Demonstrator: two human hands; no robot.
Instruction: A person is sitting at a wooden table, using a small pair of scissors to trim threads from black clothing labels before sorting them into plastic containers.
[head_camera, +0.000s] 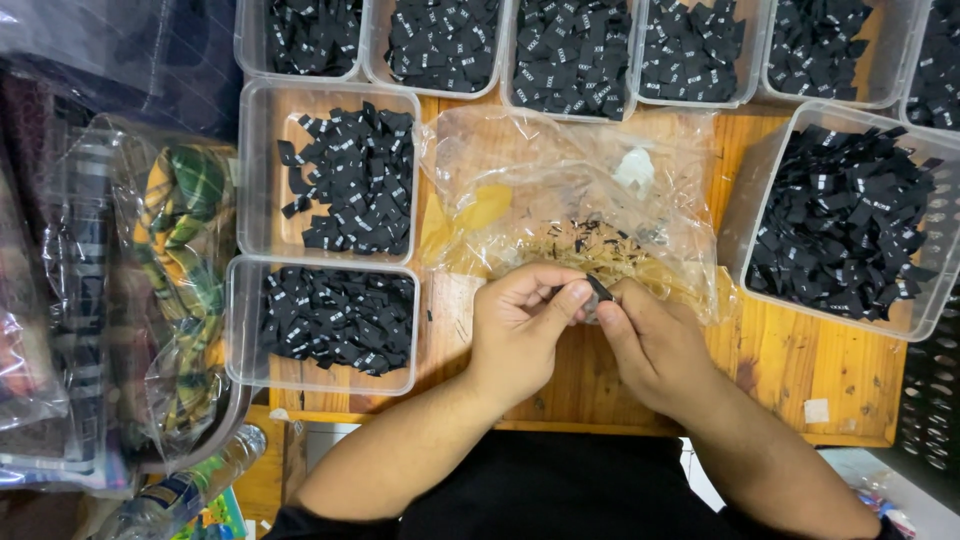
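Both hands pinch one small black label (598, 289) between their fingertips, the left hand (520, 325) closing thumb and forefinger on its left end and the right hand (655, 345) holding its right end, so the label sits between the two hands just above the near part of the wooden table (800, 365). The forearms come up from the bottom edge, over a black garment (540, 495).

Just beyond the hands lies a crumpled clear plastic bag (560, 190), with a few black scraps and pale strands inside it; the fingers touch its near edge. To the left of the left hand stands a clear plastic tub (322, 322) full of black labels, and behind that a second tub (330, 175) with a looser heap. To the right, well apart from the right hand, a larger tub (845, 220) holds a deep pile of the same labels.

Along the far edge runs a row of tubs (570, 55), each filled with black labels. At the far left, off the table, clear bags hold folded checked cloth (180, 270), and a plastic bottle (185, 490) lies near the bottom corner.
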